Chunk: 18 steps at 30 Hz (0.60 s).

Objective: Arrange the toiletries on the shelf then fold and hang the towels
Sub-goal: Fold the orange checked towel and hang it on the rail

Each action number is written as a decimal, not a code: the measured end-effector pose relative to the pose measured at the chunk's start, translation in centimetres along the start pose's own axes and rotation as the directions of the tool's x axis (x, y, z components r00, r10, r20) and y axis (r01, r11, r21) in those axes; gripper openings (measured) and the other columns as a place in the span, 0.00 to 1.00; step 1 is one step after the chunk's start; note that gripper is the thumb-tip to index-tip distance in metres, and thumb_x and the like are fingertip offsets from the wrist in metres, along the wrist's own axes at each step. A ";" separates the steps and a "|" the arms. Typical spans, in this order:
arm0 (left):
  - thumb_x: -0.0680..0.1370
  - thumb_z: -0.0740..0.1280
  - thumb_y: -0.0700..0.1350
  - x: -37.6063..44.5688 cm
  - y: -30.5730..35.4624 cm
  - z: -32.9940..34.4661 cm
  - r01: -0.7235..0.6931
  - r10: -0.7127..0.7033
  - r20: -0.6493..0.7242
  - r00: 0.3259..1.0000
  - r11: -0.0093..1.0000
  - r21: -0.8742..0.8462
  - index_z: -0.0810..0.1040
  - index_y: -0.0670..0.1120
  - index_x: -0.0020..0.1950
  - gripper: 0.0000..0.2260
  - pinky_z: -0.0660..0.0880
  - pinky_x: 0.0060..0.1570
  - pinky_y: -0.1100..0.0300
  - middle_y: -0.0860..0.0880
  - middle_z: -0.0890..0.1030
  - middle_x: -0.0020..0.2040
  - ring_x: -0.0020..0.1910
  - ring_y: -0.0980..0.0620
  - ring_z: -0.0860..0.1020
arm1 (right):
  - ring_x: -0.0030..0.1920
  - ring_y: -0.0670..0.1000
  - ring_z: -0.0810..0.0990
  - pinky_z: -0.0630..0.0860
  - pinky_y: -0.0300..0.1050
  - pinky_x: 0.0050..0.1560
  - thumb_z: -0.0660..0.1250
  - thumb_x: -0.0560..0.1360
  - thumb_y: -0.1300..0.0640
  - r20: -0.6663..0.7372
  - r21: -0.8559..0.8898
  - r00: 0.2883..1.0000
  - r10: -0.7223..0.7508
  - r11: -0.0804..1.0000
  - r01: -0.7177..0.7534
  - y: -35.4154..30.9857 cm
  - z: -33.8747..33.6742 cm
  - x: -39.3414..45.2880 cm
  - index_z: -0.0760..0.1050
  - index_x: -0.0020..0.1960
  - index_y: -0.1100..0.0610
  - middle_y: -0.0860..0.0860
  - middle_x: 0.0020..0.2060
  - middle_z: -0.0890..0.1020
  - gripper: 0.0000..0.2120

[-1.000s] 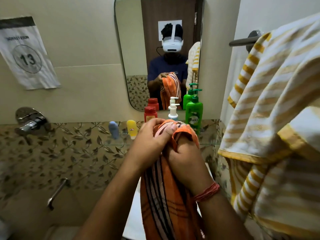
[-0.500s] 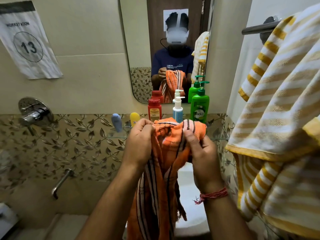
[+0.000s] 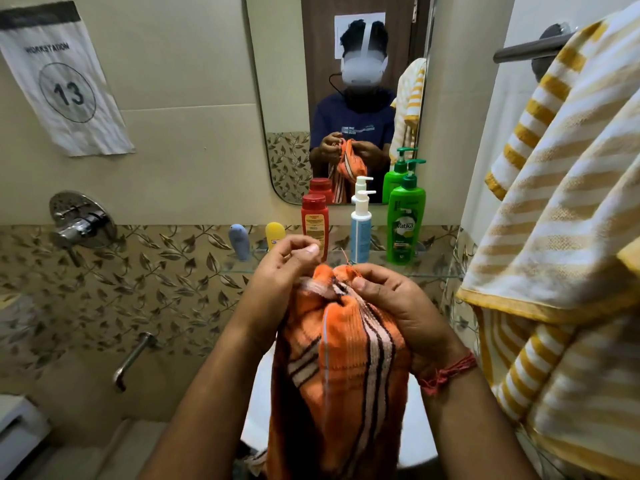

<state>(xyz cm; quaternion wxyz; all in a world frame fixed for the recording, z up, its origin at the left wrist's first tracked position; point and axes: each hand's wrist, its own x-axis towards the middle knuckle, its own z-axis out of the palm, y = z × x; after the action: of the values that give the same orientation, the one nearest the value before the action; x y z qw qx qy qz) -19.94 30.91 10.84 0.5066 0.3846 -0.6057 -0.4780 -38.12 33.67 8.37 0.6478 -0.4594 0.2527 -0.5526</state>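
left hand [image 3: 280,268]: mine, near the middle, fingers curled round the top left of the orange towel, thumb and forefinger pinched together just above it.
right hand [image 3: 398,306]: mine, gripping the top right of the same towel, thumb pressed on the bunched edge.
orange towel [image 3: 343,375]: striped, gathered at the top between both hands, hanging down near me.
shelf [image 3: 433,273]: glass, on the far wall under the mirror [image 3: 287,98].
toiletries: left to right, a blue tube [image 3: 239,241], yellow tube [image 3: 274,234], red bottle [image 3: 314,221], white pump bottle [image 3: 361,230], green pump bottle [image 3: 405,223], all upright.
yellow towel [image 3: 561,202]: striped, draped over the rail [image 3: 526,51] at the right.
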 end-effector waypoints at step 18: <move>0.71 0.72 0.50 -1.5 0.3 -2.6 -0.035 0.019 0.356 0.934 0.999 0.039 0.83 0.43 0.48 0.12 0.78 0.46 0.51 0.43 0.83 0.43 0.43 0.46 0.82 | 0.36 0.51 0.85 0.85 0.47 0.44 0.66 0.68 0.59 -0.128 0.160 0.992 0.013 0.987 0.008 -5.4 -0.9 0.3 0.79 0.45 0.62 0.55 0.35 0.84 0.08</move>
<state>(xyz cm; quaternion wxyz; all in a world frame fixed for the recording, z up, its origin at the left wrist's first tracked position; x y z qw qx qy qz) -17.06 31.88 10.80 0.3866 0.2948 -0.7030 -0.5190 -41.43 33.26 12.72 0.6657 -0.3691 0.2495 -0.5987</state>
